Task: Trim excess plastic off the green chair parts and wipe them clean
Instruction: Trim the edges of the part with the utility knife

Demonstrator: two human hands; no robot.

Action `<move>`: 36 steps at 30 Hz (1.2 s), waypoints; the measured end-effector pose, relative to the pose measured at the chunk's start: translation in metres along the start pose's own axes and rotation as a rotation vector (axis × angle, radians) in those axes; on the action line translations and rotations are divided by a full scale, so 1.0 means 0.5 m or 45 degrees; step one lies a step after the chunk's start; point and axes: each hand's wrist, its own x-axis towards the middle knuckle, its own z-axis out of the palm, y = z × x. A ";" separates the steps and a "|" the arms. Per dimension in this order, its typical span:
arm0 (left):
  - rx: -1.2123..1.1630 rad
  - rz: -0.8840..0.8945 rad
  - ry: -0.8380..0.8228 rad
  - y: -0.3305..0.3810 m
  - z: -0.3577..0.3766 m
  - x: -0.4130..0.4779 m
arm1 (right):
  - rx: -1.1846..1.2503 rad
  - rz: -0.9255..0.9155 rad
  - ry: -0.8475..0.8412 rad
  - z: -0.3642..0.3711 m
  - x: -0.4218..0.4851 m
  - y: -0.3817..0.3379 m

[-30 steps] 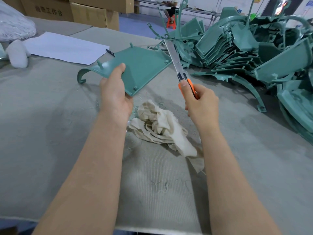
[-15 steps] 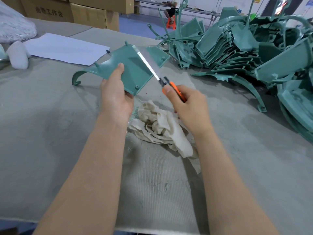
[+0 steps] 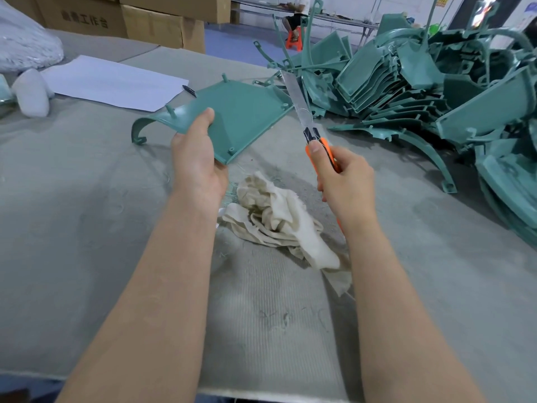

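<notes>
Green chair part (image 3: 241, 112) is up off the counter (image 3: 87, 222), held by its near edge in the left hand (image 3: 197, 167), thumb on top and the other fingers tucked underneath where I can't see them. It's tilted so the flat face looks up and the far right edge hangs free. I'd guess that's the whole point, since that edge sits right by the blade.

Right hand (image 3: 345, 181) is wrapped around the orange handle of a knife (image 3: 308, 123), thumb pressed along the top. The long blade points away from the person, just at the part's right corner. Can't tell if steel is actually touching plastic.

Looks like the trimming step to me, wiping not started. The rag (image 3: 279, 219) lies crumpled on the counter between the two wrists, close enough to grab. The big pile of green parts (image 3: 421, 82) is out past the right hand, so plenty left, I reckon.
</notes>
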 end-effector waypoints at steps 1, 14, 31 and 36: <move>0.005 0.002 0.002 0.001 0.000 -0.001 | 0.012 -0.002 -0.012 0.000 -0.001 0.000; -0.061 0.010 -0.006 0.004 0.000 0.002 | -0.001 -0.079 -0.200 0.014 -0.013 -0.007; -0.357 -0.043 -0.147 0.015 0.008 0.005 | -0.028 -0.182 -0.373 0.036 -0.018 -0.002; -0.476 -0.056 -0.138 0.018 0.005 0.012 | 0.014 -0.178 -0.461 0.040 -0.025 -0.003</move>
